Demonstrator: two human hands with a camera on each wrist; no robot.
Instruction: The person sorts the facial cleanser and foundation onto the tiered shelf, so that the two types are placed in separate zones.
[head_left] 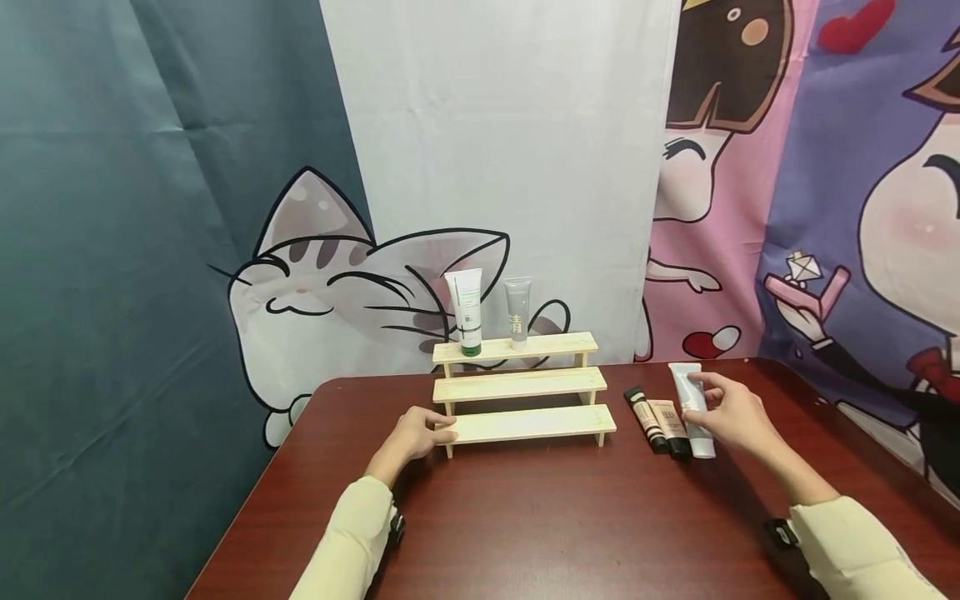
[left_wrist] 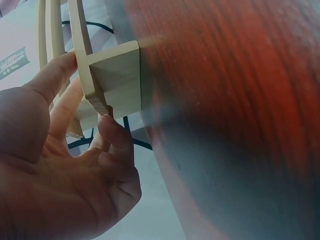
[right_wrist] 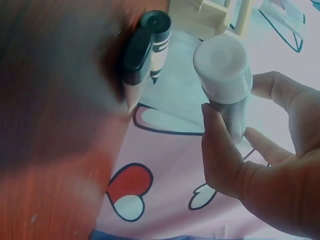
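Observation:
My left hand point(head_left: 415, 432) grips the left end of the lowest step of a pale wooden three-step rack point(head_left: 534, 425); the left wrist view has thumb and fingers around that board end point(left_wrist: 89, 75). My right hand point(head_left: 737, 414) pinches a light grey-white squeeze tube point(head_left: 691, 400) with a white cap, at the table's right. In the right wrist view its cap point(right_wrist: 222, 62) faces the camera. Beside it on the table lie a beige tube with a black cap point(head_left: 670, 423) and a striped beige-and-black tube point(head_left: 645, 417).
On the rack's top step stand a white tube with a green cap point(head_left: 467, 312) and a clear grey tube point(head_left: 518, 312), both cap down. The reddish-brown table point(head_left: 540, 517) reaches back to a cartoon-printed curtain point(head_left: 495, 167).

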